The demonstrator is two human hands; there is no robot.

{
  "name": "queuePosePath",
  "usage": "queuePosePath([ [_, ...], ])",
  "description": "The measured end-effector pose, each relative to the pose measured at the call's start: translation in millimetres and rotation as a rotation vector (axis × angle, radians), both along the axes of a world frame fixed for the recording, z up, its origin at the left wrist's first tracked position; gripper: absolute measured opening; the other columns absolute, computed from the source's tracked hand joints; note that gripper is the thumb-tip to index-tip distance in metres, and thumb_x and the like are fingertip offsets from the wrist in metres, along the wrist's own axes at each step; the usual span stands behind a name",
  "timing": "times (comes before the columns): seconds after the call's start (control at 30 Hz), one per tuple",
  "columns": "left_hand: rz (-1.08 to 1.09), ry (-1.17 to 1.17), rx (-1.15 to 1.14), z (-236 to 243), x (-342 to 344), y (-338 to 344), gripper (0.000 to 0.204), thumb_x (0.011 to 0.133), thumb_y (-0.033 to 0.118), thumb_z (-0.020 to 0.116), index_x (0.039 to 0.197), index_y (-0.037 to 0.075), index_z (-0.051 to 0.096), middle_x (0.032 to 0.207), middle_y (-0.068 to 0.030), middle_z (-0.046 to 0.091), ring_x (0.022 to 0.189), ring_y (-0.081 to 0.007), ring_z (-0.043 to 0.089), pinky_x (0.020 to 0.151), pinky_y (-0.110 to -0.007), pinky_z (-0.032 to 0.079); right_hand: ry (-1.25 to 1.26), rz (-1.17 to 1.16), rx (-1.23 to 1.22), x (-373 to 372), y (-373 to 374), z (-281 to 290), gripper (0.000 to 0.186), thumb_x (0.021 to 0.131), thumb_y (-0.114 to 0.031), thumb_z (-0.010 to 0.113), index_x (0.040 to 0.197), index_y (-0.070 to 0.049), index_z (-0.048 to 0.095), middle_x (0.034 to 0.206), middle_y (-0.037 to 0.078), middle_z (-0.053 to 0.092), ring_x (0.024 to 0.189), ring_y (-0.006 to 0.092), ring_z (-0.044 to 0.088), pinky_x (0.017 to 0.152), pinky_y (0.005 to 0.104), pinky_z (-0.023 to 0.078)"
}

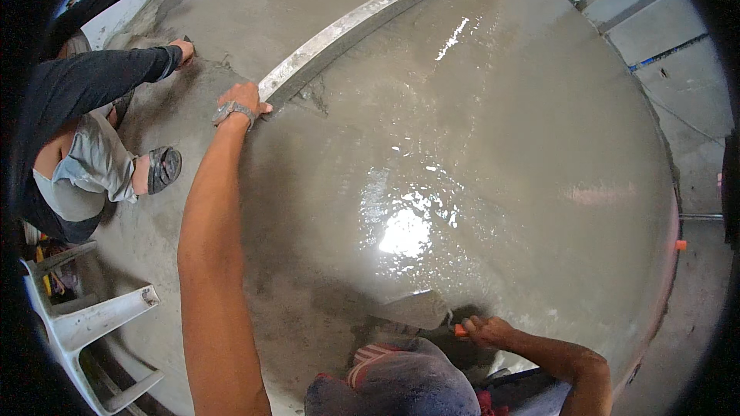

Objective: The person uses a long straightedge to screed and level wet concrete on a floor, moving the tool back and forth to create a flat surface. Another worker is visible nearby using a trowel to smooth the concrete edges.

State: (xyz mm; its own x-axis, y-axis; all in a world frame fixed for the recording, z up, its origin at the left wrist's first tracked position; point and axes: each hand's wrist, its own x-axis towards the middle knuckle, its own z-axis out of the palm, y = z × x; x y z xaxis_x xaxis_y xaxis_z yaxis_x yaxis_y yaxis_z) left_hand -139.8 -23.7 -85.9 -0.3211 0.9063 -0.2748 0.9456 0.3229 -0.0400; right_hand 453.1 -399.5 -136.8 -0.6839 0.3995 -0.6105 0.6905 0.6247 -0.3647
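My left arm reaches far forward, and my left hand (pixel 243 100), with a mud-smeared watch on the wrist, is closed round the near end of a long pale straightedge (pixel 339 35). The bar runs away to the far right across wet grey cement (pixel 532 162); the lens bends its shape. Low in the view, close to my knees, my right hand (pixel 491 331) grips the orange handle of a trowel (pixel 414 310). Its blade points left, low over the wet surface and coated in cement. Whether the blade touches the cement I cannot tell.
On the left another person (pixel 85 115) in a dark top crouches, one hand (pixel 183 54) at the rough cement. A white plastic stool (pixel 108 320) lies tipped over at the lower left. Walls (pixel 671 85) border the right side, where a small orange piece (pixel 681 245) sticks out.
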Motion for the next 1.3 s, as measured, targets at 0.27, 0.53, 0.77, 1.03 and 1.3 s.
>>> queuePosePath([
  [0.27,0.017,-0.011,0.042,11.3,1.9,-11.1,0.050,0.075,0.039,0.079,0.111,0.007,0.066,0.113,-0.0181,0.066,0.109,-0.0347,0.062,0.090,-0.046,0.050,0.018,-0.552,0.214,-73.7,162.6,-0.9,0.039,0.096,-0.036,0.048,0.111,-0.001,0.041,0.093,0.030,0.062,0.079,0.0481,0.063,0.068,0.0569,0.050],
  [0.53,-0.151,-0.118,0.477,-4.2,17.3,-42.3,0.040,0.084,0.037,0.070,0.110,0.007,0.066,0.111,-0.0184,0.066,0.101,-0.0334,0.064,0.083,-0.046,0.049,0.496,-1.166,0.140,-104.9,190.0,61.3,0.040,0.096,-0.038,0.050,0.107,-0.001,0.045,0.083,0.023,0.061,0.079,0.0366,0.064,0.071,0.0500,0.047],
  [0.77,-0.550,-1.195,0.178,50.0,271.0,-162.0,0.054,0.080,0.026,0.075,0.124,0.005,0.052,0.102,-0.0190,0.067,0.086,-0.0291,0.068,0.074,-0.038,0.052,1.083,-1.482,-0.161,-108.2,177.0,104.0,0.043,0.090,-0.038,0.064,0.112,-0.002,0.058,0.095,0.005,0.060,0.090,0.0172,0.057,0.082,0.0353,0.047],
  [1.03,-0.796,-0.750,0.053,57.0,331.3,-171.9,0.055,0.082,0.023,0.073,0.123,0.004,0.043,0.101,-0.0262,0.062,0.091,-0.0426,0.063,0.072,-0.048,0.050,0.382,-1.122,-0.070,-48.0,87.3,152.0,0.063,0.090,-0.054,0.057,0.123,0.000,0.056,0.113,0.018,0.064,0.107,0.0330,0.060,0.096,0.0415,0.045],
  [1.3,-1.498,-0.965,-0.742,-39.7,333.2,-273.3,0.046,0.094,0.051,0.047,0.111,0.010,0.060,0.098,-0.0162,0.066,0.088,-0.0381,0.064,0.076,-0.050,0.048,0.280,-1.520,-0.526,101.9,-22.5,178.2,0.041,0.089,-0.036,0.067,0.111,-0.001,0.065,0.087,0.007,0.065,0.073,0.0146,0.060,0.065,0.0298,0.051],
])
